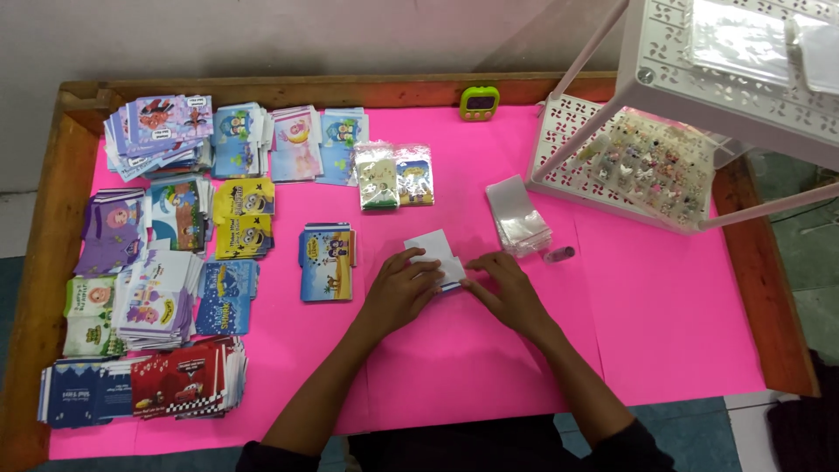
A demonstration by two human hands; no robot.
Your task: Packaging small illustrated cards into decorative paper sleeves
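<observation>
- Head view: the left hand (400, 288) lies flat with its fingers spread over the near-left corner of a small white folded card (439, 254), pressing it down on the pink counter (664, 323)
- The right hand (507, 293) has its fingertips pinched on the card's near-right edge, grasping it lightly
- The card sits mid-counter, just ahead of both hands and between them; its long axis runs slantwise, from near-right to far-left; both hands touch it, neither nearer than the other
- Just right of the card a stack of clear plastic sleeves (517, 214) rests, with a small vial (559, 254) beside it
- Left of the hands stands a pile of blue and yellow printed cards (328, 261); more piles fill the left side
- A white perforated rack (664, 166) occupies the far right, a green timer (480, 101) the far edge
</observation>
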